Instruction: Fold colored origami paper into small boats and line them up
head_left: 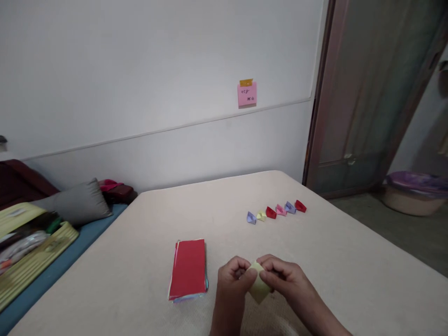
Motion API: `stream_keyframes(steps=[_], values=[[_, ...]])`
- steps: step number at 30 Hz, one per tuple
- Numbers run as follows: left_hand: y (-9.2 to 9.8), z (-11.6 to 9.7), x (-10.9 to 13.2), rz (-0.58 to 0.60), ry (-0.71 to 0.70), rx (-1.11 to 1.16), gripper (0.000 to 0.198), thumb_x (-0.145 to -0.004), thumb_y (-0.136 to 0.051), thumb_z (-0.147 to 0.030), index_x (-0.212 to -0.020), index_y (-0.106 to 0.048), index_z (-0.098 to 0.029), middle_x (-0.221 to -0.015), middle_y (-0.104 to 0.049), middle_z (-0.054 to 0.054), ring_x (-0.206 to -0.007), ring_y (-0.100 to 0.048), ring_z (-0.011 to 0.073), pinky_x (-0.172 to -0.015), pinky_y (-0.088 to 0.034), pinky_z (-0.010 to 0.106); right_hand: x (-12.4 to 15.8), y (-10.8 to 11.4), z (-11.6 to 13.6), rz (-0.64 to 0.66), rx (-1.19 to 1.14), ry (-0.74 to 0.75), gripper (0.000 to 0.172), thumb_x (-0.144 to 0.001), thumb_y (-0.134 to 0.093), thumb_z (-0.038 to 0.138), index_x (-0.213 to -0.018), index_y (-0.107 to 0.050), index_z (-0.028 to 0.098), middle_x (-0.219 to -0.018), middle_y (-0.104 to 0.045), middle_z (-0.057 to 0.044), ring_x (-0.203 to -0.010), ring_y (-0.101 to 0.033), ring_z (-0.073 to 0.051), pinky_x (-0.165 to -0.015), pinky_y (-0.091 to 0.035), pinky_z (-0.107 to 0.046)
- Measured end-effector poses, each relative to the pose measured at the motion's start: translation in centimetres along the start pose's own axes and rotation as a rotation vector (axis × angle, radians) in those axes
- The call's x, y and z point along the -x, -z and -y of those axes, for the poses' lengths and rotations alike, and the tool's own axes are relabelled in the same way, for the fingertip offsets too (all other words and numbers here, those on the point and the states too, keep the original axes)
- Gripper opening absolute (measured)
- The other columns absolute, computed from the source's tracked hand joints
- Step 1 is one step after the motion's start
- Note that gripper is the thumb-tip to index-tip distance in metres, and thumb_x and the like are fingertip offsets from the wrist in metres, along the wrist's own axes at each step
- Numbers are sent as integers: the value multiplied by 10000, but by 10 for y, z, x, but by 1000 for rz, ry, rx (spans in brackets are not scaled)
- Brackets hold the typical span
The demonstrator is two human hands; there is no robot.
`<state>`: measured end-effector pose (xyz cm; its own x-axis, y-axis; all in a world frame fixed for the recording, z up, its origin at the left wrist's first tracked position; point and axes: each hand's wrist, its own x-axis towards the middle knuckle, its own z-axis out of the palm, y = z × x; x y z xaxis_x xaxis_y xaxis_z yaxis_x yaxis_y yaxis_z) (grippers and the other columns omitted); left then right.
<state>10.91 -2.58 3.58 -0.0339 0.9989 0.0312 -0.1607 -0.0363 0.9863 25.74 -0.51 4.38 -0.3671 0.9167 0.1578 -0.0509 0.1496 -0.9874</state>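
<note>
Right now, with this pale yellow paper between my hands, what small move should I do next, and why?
I would probably open the folded pale yellow paper a little, pulling its sides apart with your left hand and right hand. It looks flat and pinched, while the small paper boats in the row stand open.

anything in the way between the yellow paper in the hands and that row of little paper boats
Nothing visible stands in the way. The left hand and right hand pinch the pale yellow paper directly, and nothing lies between it and the row of folded paper boats. The stack of red paper sits off to the left, outside that line.
</note>
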Motion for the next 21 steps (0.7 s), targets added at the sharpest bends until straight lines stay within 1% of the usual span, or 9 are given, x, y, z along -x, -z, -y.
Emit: stream_keyframes(steps=[2, 5, 10, 13, 17, 19, 21], values=[[2, 7, -4, 19, 102, 56, 263, -679, -683, -381, -654, -594, -135, -514, -475, -34, -497, -386, 91, -492, -296, 216, -1, -1, -3, -5, -18, -47, 258, -770, -621, 360, -613, -624, 155, -757, -585, -27, -604, -492, -131, -528, -386, -243], [2, 12, -5, 19, 141, 30, 265, -658, -681, -374, -620, -602, -125, -515, -483, -24, -509, -389, 94, -489, -292, 216, -2, -3, -4, -19, -11, -88, 277, -777, -606, 363, -598, -603, 151, -694, -578, -16, -606, -485, -131, -546, -377, -243], [2, 11, -4, -68, 202, 83, 290, -638, -681, -408, -615, -588, -134, -516, -495, -20, -495, -409, 101, -475, -315, 225, -2, -5, -3, 21, -9, -178, 326, -789, -562, 426, -643, -643, 146, -619, -584, -21, -595, -505, -149, -541, -385, -252], [3, 11, -5, -97, 227, 107, 341, -622, -696, -451, -620, -586, -128, -513, -485, -21, -486, -408, 96, -464, -318, 221, -4, -4, -3, 3, 5, -177, 317, -757, -584, 421, -610, -641, 146, -576, -565, -10, -561, -485, -138, -526, -373, -245], [4, 8, -5, -90, 237, 80, 430, -679, -615, -548, -667, -611, -118, -549, -506, -3, -496, -439, 102, -449, -333, 214, -5, -3, -4, -80, 36, -190, 315, -752, -575, 401, -558, -599, 154, -522, -522, 11, -516, -449, -120, -500, -348, -233], [4, 5, -4, -100, 222, 54, 425, -691, -606, -536, -700, -630, -112, -568, -531, 7, -509, -464, 107, -452, -353, 212, -5, -2, -5, -98, 47, -202, 314, -750, -576, 408, -563, -597, 157, -516, -524, 13, -506, -446, -119, -491, -342, -230], [5, 4, -5, -126, 199, 38, 377, -650, -662, -476, -743, -637, -112, -556, -542, -3, -490, -466, 99, -447, -359, 206, -5, -1, -5, -99, 59, -205, 313, -744, -585, 425, -579, -603, 159, -516, -537, 13, -496, -448, -119, -484, -337, -229]])
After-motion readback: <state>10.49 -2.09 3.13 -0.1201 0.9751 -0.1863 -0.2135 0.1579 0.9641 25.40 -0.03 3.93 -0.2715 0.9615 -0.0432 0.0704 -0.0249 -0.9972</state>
